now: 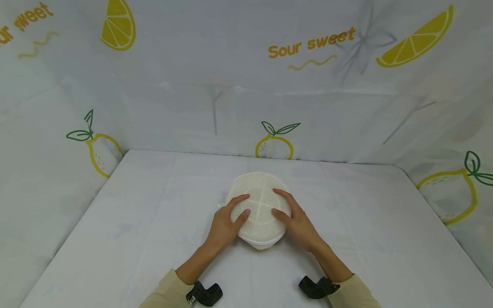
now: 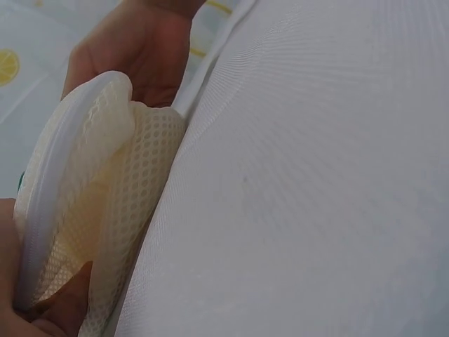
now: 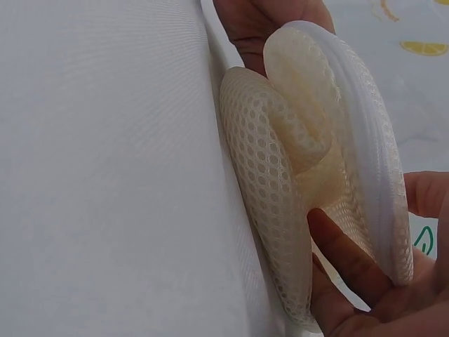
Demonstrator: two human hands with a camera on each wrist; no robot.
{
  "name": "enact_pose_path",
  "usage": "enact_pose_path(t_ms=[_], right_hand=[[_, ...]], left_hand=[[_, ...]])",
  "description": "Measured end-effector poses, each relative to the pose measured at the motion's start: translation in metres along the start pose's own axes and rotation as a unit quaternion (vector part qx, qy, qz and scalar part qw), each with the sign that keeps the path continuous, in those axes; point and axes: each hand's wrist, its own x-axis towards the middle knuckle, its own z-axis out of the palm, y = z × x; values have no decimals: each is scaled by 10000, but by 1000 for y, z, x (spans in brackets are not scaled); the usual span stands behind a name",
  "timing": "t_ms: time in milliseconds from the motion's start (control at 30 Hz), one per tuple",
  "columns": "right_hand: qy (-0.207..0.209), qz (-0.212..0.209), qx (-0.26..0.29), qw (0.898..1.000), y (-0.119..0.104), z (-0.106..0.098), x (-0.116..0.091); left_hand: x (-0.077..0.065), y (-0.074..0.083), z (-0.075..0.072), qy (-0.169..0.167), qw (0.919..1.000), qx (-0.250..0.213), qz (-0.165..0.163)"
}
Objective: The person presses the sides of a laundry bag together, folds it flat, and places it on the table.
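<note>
A round cream mesh laundry bag [image 1: 259, 205] with a white zipper band round its edge sits near the middle of the white table. My left hand [image 1: 224, 224] grips its left side, with the thumb and a finger on the top face. On the right side my right hand [image 1: 302, 226] holds it the same way. In the right wrist view, some fingers [image 3: 347, 260] reach under the rim, into the fold between the bag's upper and lower mesh layers. The lower layer [image 2: 140, 168] bulges down against the table in the left wrist view. Other fingers are hidden beneath the bag.
The white-covered table [image 1: 154, 239] spreads out around the bag. Behind and beside it hangs a pale curtain [image 1: 173, 107] printed with lemons and lettering. Black cameras [image 1: 208, 295] are strapped at both wrists, by the beige sleeves [image 1: 165, 293].
</note>
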Motion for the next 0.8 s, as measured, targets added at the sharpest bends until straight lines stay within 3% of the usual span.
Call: enact_pose_path(t_ms=[200, 433, 567, 800], right_hand=[[151, 130, -90, 9998, 1, 0, 1], [393, 487, -278, 9977, 4, 3, 1], [571, 452, -609, 9955, 2, 8, 1], [707, 254, -745, 9944, 4, 11, 1]], left_hand=[[-1, -1, 1, -66, 9998, 143, -98], [-1, -3, 3, -53, 9993, 216, 315], [0, -3, 4, 18, 9987, 212, 465], [-3, 1, 4, -32, 9995, 234, 205]])
